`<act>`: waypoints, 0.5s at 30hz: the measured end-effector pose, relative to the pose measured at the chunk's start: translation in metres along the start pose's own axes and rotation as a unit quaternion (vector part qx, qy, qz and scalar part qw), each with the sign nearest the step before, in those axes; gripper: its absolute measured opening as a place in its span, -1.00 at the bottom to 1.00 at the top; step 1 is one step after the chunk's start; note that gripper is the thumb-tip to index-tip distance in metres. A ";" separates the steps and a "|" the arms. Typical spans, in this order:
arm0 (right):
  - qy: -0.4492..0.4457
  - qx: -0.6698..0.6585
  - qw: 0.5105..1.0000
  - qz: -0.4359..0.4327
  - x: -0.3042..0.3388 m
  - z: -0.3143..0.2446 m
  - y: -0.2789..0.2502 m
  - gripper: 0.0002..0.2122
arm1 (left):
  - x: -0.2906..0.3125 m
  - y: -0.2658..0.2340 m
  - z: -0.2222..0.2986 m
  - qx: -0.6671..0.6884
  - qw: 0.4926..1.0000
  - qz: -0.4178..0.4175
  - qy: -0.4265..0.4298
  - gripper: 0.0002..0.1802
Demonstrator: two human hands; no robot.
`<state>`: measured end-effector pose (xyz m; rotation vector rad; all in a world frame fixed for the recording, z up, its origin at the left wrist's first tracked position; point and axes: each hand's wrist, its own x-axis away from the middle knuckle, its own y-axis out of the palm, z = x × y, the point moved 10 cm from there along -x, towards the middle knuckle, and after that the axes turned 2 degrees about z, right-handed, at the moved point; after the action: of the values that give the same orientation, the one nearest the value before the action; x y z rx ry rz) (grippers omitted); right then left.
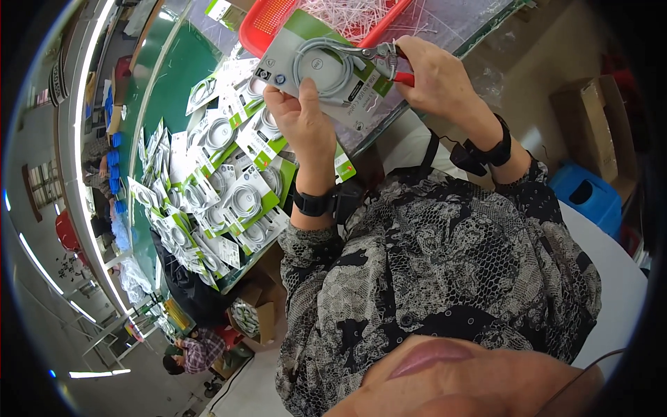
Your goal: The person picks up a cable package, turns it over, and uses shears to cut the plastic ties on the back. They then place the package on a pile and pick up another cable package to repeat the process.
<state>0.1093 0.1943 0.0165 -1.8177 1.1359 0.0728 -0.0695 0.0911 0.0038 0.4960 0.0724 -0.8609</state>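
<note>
A white and green backing card (278,52) with a coiled pale cable (300,62) on it is tilted up over the table. My left hand (302,125) grips its lower left edge, thumb on the front of the card. My right hand (441,80) is closed round the red-handled cutting pliers (385,52). Their metal jaws reach over the upper right part of the coil; whether the tips touch it I cannot tell. Below and left of my left hand lies a pile of similar carded cables (243,201).
A red plastic basket (258,29) holding many thin white plastic strips (347,15) stands at the far edge. The green table (174,69) curves away leftward. On the right are a blue plastic stool (587,198) and a cardboard box (590,125). Another person (201,351) sits at lower left.
</note>
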 end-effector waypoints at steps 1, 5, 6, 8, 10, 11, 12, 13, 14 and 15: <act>0.009 -0.003 1.000 -0.014 0.001 0.003 0.002 -0.68 | 0.002 0.004 0.004 -0.020 1.000 -0.002 0.011 -0.67; 0.035 -0.029 0.998 -0.052 0.003 0.010 0.006 -0.68 | 0.012 0.011 0.011 -0.079 0.996 -0.010 0.048 -0.64; 0.041 -0.049 0.996 -0.064 0.004 0.010 0.008 -0.68 | 0.015 0.011 0.012 -0.099 0.993 -0.012 0.064 -0.63; 0.048 -0.069 0.994 -0.075 0.005 0.012 0.009 -0.68 | 0.021 0.012 0.013 -0.117 0.990 -0.017 0.080 -0.62; 0.047 -0.086 0.990 -0.104 0.008 0.013 0.012 -0.67 | 0.029 0.016 0.023 -0.166 0.979 -0.019 0.121 -0.62; 0.046 -0.094 0.987 -0.120 0.009 0.013 0.014 -0.67 | 0.032 0.018 0.028 -0.190 0.971 -0.019 0.141 -0.61; 0.046 -0.094 0.987 -0.118 0.009 0.012 0.013 -0.67 | 0.033 0.018 0.029 -0.191 0.971 -0.021 0.142 -0.61; 0.048 -0.101 0.985 -0.131 0.010 0.011 0.014 -0.68 | 0.035 0.018 0.030 -0.195 0.969 -0.022 0.148 -0.62; 0.051 -0.107 0.983 -0.143 0.010 0.010 0.015 -0.68 | 0.036 0.019 0.031 -0.197 0.968 -0.024 0.155 -0.62; 0.053 -0.113 0.980 -0.155 0.010 0.009 0.016 -0.68 | 0.037 0.019 0.032 -0.200 0.966 -0.026 0.162 -0.62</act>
<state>0.1076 0.1924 -0.0042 -2.2050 0.9330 -0.0819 -0.0355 0.0615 0.0300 0.2507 0.5520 -0.7835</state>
